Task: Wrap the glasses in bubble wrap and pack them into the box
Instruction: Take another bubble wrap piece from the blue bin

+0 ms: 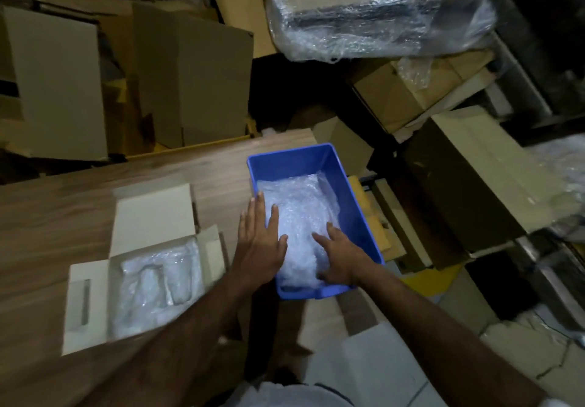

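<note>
A blue plastic bin point(354, 191) stands at the right end of the wooden table and holds a heap of bubble wrap point(300, 210). My left hand point(261, 242) lies flat over the bin's left rim, fingers spread and touching the wrap. Inside the bin, my right hand point(337, 256) rests on the wrap near the front wall, fingers spread. An open white cardboard box point(152, 213) lies to the left with bubble-wrapped bundles point(158, 283) inside it; no bare glass shows.
The wooden table point(79, 204) extends left. Behind it stand stacked cardboard cartons point(190, 74). A large plastic-wrapped bundle point(373, 10) sits at the back right, above more boxes point(468, 169). White tiled floor point(364, 368) lies below.
</note>
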Motion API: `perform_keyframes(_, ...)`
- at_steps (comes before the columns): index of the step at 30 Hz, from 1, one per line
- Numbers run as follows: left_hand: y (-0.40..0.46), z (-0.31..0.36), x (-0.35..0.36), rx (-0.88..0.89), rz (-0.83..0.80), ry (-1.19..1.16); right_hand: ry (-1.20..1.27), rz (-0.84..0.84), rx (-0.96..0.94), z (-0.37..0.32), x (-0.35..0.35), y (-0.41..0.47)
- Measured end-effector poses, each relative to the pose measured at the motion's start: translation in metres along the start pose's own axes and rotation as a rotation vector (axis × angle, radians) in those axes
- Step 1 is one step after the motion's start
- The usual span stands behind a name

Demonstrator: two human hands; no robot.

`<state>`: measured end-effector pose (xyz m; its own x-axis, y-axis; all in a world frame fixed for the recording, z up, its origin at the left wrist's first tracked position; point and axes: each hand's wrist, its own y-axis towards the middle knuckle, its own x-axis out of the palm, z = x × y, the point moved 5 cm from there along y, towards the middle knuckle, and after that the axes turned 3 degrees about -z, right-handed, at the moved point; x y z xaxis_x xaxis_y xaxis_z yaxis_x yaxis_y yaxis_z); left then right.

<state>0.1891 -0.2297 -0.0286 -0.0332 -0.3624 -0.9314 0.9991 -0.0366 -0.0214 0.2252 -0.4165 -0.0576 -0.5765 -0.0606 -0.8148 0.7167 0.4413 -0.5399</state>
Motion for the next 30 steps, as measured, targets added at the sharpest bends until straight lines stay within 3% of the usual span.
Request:
perform_keyframes(4,0.004,-0.001,0.01,-0.076,-0.056,-0.012,-0.215,-0.095,-0.053,0.003,0.007,0.024)
perform_keyframes(13,0.006,0.0,0.011,-0.08,-0.007,-0.04,-0.395,-0.113,-0.344,-0.014,0.007,0.028)
perform_keyframes(17,0.006,0.002,0.01,-0.08,-0.019,-0.027,-0.276,-0.081,-0.441,-0.02,0.007,0.026)
perform_keyframes(21,0.005,0.003,0.009,-0.091,-0.034,-0.02,0.015,-0.095,-0.397,-0.011,0.006,0.027)
perform_keyframes(24,0.005,0.003,0.009,-0.091,-0.027,-0.031,0.211,-0.003,-0.305,0.0,0.001,0.034)
perform_keyframes(28,0.005,0.003,0.01,-0.102,-0.048,-0.048,-0.155,-0.006,-0.219,0.008,0.011,0.05)
perform_keyframes(30,0.006,0.003,0.009,-0.102,-0.053,-0.043,-0.218,-0.014,-0.24,0.004,0.015,0.053)
